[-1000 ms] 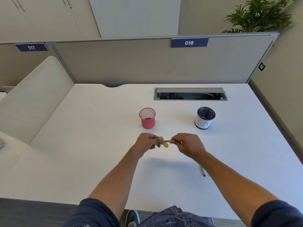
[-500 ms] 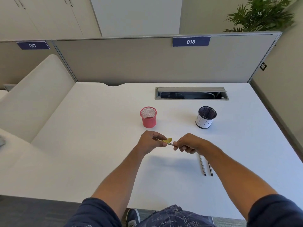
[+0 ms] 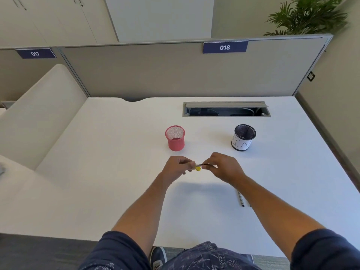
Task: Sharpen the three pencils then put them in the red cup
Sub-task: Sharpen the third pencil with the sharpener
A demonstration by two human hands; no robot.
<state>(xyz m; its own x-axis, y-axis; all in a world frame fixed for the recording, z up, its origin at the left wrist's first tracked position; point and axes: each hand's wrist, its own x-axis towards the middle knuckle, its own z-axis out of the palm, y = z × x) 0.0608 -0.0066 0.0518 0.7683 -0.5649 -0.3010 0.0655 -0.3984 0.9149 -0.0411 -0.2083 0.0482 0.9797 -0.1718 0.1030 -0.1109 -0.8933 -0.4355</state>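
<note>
My left hand pinches a small yellow sharpener above the white desk. My right hand grips a thin pencil whose end points into the sharpener; both hands nearly touch. Behind them stands the red mesh cup, which looks empty. A second pencil lies on the desk under my right forearm, and the arm hides most of anything beside it.
A black mesh cup with a white label stands to the right of the red one. An open cable tray is set into the desk at the back. A grey partition closes off the far edge.
My right hand has moved left and back toward the left hand, pushing the pencil into the sharpener again. My forearm now covers one of the two pencils seen lying on the desk.
</note>
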